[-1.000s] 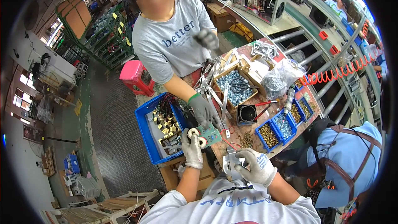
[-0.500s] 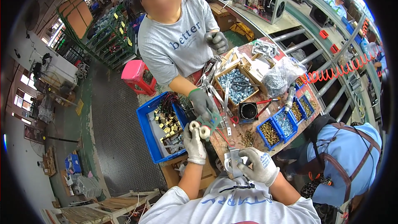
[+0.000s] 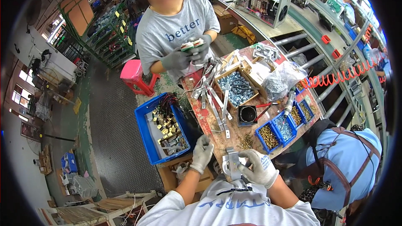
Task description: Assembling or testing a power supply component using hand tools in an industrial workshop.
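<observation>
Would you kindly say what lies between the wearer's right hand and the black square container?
In the head view, a small pile of brass-coloured fasteners lies between them.

Bright, even light spreads over the workbench (image 3: 236, 134); windows (image 3: 16, 97) burn white at far left, paler glare sits upper right, the roller conveyor (image 3: 299, 49) bows, and blackness rings everything.

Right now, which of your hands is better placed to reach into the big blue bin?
Probably the left hand: it looks empty and is close beside the big blue bin. The right hand is farther away, its fingers at a metal bracket.
</observation>
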`<act>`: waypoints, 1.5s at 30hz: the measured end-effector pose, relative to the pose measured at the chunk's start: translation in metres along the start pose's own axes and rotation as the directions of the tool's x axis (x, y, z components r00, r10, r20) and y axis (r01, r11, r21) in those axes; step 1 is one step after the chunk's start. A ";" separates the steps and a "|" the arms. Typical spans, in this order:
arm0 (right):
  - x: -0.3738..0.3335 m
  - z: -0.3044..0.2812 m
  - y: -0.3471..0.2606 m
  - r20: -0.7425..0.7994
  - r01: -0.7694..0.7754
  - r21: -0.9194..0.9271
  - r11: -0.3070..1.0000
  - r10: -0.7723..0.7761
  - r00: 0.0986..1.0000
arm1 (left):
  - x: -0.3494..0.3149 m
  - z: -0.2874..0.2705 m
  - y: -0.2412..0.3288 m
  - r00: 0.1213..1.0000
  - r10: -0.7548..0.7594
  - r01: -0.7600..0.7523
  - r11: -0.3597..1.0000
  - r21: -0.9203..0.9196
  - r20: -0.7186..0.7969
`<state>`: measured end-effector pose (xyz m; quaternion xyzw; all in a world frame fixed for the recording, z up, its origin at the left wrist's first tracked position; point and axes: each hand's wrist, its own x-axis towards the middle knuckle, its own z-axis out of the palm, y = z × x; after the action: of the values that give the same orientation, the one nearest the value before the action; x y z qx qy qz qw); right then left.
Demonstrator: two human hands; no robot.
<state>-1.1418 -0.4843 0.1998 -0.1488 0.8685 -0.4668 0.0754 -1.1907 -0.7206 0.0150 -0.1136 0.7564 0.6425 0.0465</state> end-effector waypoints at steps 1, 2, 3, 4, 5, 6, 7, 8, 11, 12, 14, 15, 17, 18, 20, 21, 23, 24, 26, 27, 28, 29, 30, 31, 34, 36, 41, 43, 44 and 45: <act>0.000 0.000 0.003 -0.008 -0.004 0.010 1.000 0.004 1.000 | -0.008 0.004 -0.001 0.999 -0.004 0.000 0.995 0.098 0.036; 0.001 -0.001 0.005 -0.015 -0.004 0.022 1.000 0.004 1.000 | -0.015 0.006 0.000 0.998 -0.009 -0.005 0.980 0.198 0.068; 0.002 -0.001 0.004 -0.008 -0.012 0.019 1.000 0.012 1.000 | -0.020 0.009 -0.007 0.997 -0.010 -0.010 0.968 0.251 0.079; 0.003 -0.003 0.004 -0.010 -0.009 0.016 1.000 0.010 1.000 | -0.023 0.013 -0.013 0.997 -0.007 -0.013 0.969 0.248 0.078; 0.005 -0.003 0.005 -0.002 -0.013 0.006 1.000 0.013 1.000 | -0.028 0.014 -0.012 0.994 0.043 -0.069 0.954 0.293 0.096; 0.005 -0.002 0.006 0.005 -0.016 -0.005 1.000 0.016 1.000 | -0.032 0.015 -0.012 0.989 0.091 -0.126 0.933 0.336 0.116; 0.003 -0.001 0.007 -0.006 -0.008 0.000 1.000 0.008 1.000 | -0.033 0.017 -0.015 0.982 0.122 -0.165 0.923 0.347 0.142; 0.003 -0.002 0.006 -0.007 -0.003 0.004 1.000 0.004 1.000 | -0.034 0.019 -0.011 0.966 0.203 -0.248 0.903 0.350 0.160; 0.003 -0.004 0.003 0.004 -0.043 0.017 0.999 0.042 0.999 | -0.034 0.016 -0.020 0.970 0.222 -0.230 0.970 0.078 0.095; 0.001 -0.005 0.005 0.001 -0.045 0.014 0.999 0.045 0.999 | -0.035 0.016 -0.012 0.957 0.262 -0.263 0.965 -0.011 0.127; 0.001 -0.005 0.009 -0.036 0.004 -0.006 1.000 -0.004 0.999 | -0.036 0.016 -0.006 0.939 0.306 -0.294 0.951 -0.101 0.156; 0.002 -0.005 0.010 -0.039 0.006 -0.005 1.000 -0.006 0.999 | -0.036 0.016 -0.006 0.915 0.342 -0.346 0.938 -0.021 0.215; 0.003 -0.005 0.010 -0.037 0.001 -0.019 1.000 -0.001 0.999 | -0.038 0.017 0.000 0.876 0.376 -0.418 0.904 0.086 0.301; 0.002 -0.006 0.011 -0.040 -0.003 -0.019 1.000 0.002 0.999 | -0.040 0.019 0.005 0.875 0.375 -0.417 0.905 0.085 0.305; 0.002 -0.007 0.012 -0.037 -0.011 -0.015 1.000 0.010 0.999 | -0.042 0.025 0.012 0.865 0.320 -0.416 0.888 0.196 0.386; 0.002 -0.007 0.012 -0.038 -0.011 -0.016 1.000 0.010 0.999 | -0.042 0.029 0.009 0.855 0.351 -0.449 0.869 0.208 0.381; 0.001 -0.006 0.013 -0.058 0.033 -0.006 0.999 -0.033 0.998 | -0.046 0.035 0.011 0.881 0.299 -0.383 0.906 0.182 0.367; 0.000 -0.007 0.012 -0.055 0.030 -0.007 1.000 -0.030 0.998 | -0.048 0.037 0.011 0.904 0.243 -0.313 0.937 0.155 0.353; -0.002 -0.010 0.007 -0.012 -0.130 0.037 0.991 0.131 0.991 | -0.046 0.038 0.007 0.905 0.244 -0.315 0.935 0.162 0.348; 0.001 -0.010 0.006 -0.006 -0.130 0.033 0.991 0.130 0.991 | -0.046 0.039 0.006 0.906 0.248 -0.320 0.932 0.172 0.343; 0.006 -0.008 0.004 0.010 -0.132 0.043 0.990 0.132 0.991 | -0.043 0.036 0.004 0.909 0.247 -0.316 0.934 0.169 0.336; 0.009 -0.008 0.002 0.026 -0.135 0.050 0.990 0.134 0.991 | -0.040 0.032 0.006 0.916 0.223 -0.282 0.949 0.141 0.334; 0.006 -0.008 0.004 0.036 -0.132 0.044 0.990 0.130 0.991 | -0.039 0.031 0.008 0.922 0.200 -0.249 0.962 0.114 0.330; -0.001 -0.007 0.006 0.021 -0.115 0.033 0.993 0.115 0.993 | -0.049 0.033 0.008 0.925 0.107 -0.152 0.983 0.098 0.363; 0.001 -0.003 0.011 -0.012 -0.033 -0.018 0.999 0.032 0.999 | -0.049 0.036 0.009 0.921 0.168 -0.246 0.951 0.189 0.351; -0.002 0.004 0.022 -0.021 -0.049 -0.078 0.996 0.047 0.999 | -0.049 0.037 0.002 0.919 0.172 -0.237 0.960 0.150 0.355; -0.006 0.018 0.046 0.002 -0.121 -0.123 0.985 0.123 0.992 | -0.048 0.040 -0.007 0.914 0.187 -0.256 0.954 0.155 0.361; -0.007 0.025 0.057 0.004 -0.125 -0.180 0.976 0.127 0.992 | -0.047 0.039 -0.005 0.918 0.179 -0.248 0.956 0.158 0.354; -0.009 0.029 0.064 -0.001 -0.130 -0.178 0.975 0.132 0.991 | -0.048 0.039 -0.005 0.924 0.168 -0.235 0.958 0.163 0.342; -0.008 0.033 0.070 -0.007 -0.105 -0.198 0.975 0.106 0.994 | -0.046 0.039 -0.006 0.921 0.171 -0.239 0.957 0.162 0.351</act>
<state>-1.1383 -0.4709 0.1229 -0.1102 0.9171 -0.3732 0.0864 -1.1475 -0.6777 0.0127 0.0822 0.8064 0.5739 0.1171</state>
